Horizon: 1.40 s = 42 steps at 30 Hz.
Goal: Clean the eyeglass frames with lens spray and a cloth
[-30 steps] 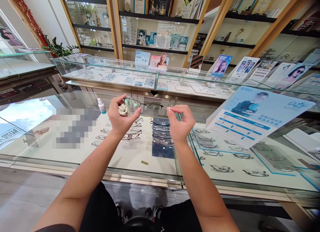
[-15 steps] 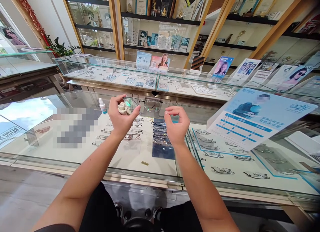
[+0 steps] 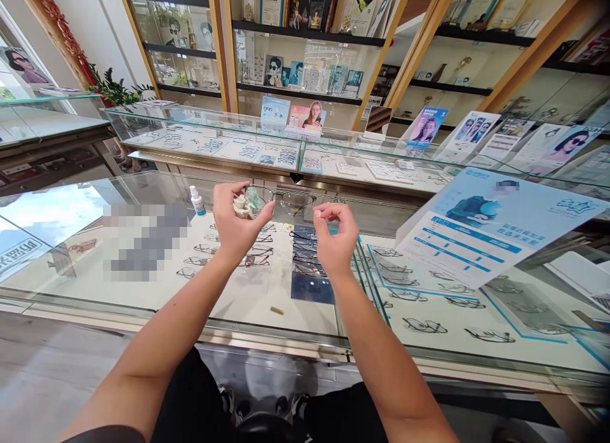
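Observation:
A pair of thin dark-framed eyeglasses (image 3: 277,194) is held up above the glass counter, lenses facing me. My left hand (image 3: 236,224) is closed around its left end, thumb by the left lens. A crumpled cream cloth (image 3: 242,206) shows behind that lens, between the left thumb and fingers. My right hand (image 3: 336,236) is closed in a pinch at the right end of the glasses, by the temple arm; the exact contact is hard to see. Below, several eyeglasses (image 3: 257,252) lie in rows inside the case. Others rest on a dark blue display board (image 3: 312,290).
A white spray bottle (image 3: 197,203) stands on the counter at left. A large blue-and-white sign (image 3: 495,230) leans at right, above more frames (image 3: 424,325). A small gold-coloured bar (image 3: 277,310) lies near the front. Another glass showcase (image 3: 210,144) runs across behind.
The eyeglasses have tilted and moved slightly right, bringing their right end closer to my right fingertips. My left hand has shifted a little to the right with the cloth.

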Tool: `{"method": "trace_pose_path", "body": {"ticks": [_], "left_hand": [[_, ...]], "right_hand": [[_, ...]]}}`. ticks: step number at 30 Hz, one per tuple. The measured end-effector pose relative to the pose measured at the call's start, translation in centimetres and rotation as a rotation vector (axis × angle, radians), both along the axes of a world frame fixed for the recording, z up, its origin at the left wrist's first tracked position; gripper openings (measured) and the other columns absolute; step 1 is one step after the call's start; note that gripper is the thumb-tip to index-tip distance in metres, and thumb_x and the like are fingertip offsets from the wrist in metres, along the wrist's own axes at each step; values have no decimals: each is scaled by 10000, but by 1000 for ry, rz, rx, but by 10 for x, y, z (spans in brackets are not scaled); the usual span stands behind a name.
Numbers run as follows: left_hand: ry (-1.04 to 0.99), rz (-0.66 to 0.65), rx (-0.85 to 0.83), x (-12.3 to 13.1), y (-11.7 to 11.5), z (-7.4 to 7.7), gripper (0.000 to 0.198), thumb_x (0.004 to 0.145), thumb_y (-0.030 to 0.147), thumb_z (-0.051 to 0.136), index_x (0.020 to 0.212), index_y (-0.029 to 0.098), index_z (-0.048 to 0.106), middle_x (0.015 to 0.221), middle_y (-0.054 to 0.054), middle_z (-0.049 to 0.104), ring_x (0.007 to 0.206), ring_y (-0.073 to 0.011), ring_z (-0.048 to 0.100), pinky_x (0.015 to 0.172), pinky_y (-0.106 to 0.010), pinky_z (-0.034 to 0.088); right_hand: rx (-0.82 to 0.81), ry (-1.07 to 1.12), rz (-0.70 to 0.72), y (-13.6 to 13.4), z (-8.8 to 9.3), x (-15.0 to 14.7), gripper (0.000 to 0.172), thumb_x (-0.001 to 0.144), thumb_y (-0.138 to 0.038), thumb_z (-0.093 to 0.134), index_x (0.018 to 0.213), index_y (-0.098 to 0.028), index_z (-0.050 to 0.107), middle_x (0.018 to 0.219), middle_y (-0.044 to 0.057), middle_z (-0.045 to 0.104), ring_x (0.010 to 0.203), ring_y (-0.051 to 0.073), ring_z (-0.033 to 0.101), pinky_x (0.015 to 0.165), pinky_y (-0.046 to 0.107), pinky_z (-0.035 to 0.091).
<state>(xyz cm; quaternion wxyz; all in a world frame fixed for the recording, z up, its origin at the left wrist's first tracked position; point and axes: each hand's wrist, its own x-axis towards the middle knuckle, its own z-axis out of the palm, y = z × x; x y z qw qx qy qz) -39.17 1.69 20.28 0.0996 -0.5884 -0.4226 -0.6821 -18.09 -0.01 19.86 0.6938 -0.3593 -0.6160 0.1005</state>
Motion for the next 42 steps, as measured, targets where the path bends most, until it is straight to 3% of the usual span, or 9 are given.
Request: {"method": "trace_pose_path", "body": {"ticks": [11, 17, 24, 29, 32, 34, 36, 42], "left_hand": [[3, -5, -26, 0, 1, -2, 508, 887, 564, 854, 1217, 224, 671, 1186, -105, 714, 1116, -284, 677, 952, -453, 550], [12, -3, -35, -1, 2, -3, 507, 891, 560, 855, 1228, 226, 676, 1184, -98, 726, 1100, -280, 690, 975, -461, 563], [10, -18, -22, 3, -1, -1, 492, 886, 547, 858, 1216, 223, 693, 1167, -93, 740, 1082, -273, 696, 942, -445, 562], [24, -5, -35, 4, -3, 0, 501, 894, 564, 853, 1226, 225, 692, 1162, -96, 731, 1080, -274, 689, 917, -441, 557], [9, -4, -28, 4, -3, 0, 500, 897, 573, 854, 1221, 226, 697, 1166, -97, 736, 1079, -272, 689, 915, -439, 555], [-5, -2, -25, 4, -3, 1, 504, 895, 580, 857, 1216, 223, 702, 1160, -95, 739, 1078, -269, 692, 924, -438, 555], [-14, -5, -26, 4, -4, 1, 510, 892, 579, 863, 1215, 217, 709, 1148, -91, 739, 1079, -264, 696, 939, -434, 554], [-11, 3, -24, 7, -6, 1, 528, 898, 626, 857, 1198, 213, 720, 1131, -85, 750, 1063, -250, 702, 902, -407, 551]], "right_hand": [[16, 33, 0, -1, 1, -1, 248, 1028, -312, 675, 860, -276, 496, 929, 29, 715, 902, 211, 655, 839, 386, 499], [-2, 26, -14, -2, 2, -1, 117, 1015, -276, 652, 921, -268, 583, 975, 47, 752, 942, 220, 691, 840, 388, 508], [-14, 34, 18, -2, 2, -1, 166, 1008, -270, 659, 885, -269, 547, 948, 35, 726, 919, 222, 636, 848, 398, 462], [16, 39, 15, -2, 3, -1, 290, 1024, -297, 642, 826, -279, 431, 905, 21, 679, 891, 215, 625, 853, 404, 474], [25, -14, 20, -6, 4, -1, 158, 972, -314, 722, 998, -277, 571, 1096, 58, 737, 985, 234, 668, 893, 430, 509], [23, -71, 22, -7, 3, -2, 332, 943, -337, 780, 1236, -292, 630, 1258, 81, 737, 1047, 252, 678, 925, 459, 532], [40, -122, -6, -7, 2, -2, 445, 950, -376, 798, 1360, -319, 634, 1295, 80, 730, 1063, 264, 678, 928, 482, 553], [79, -165, -91, -3, -2, -3, 431, 983, -455, 795, 1381, -331, 682, 1230, 71, 730, 1028, 263, 682, 905, 499, 599]]}}
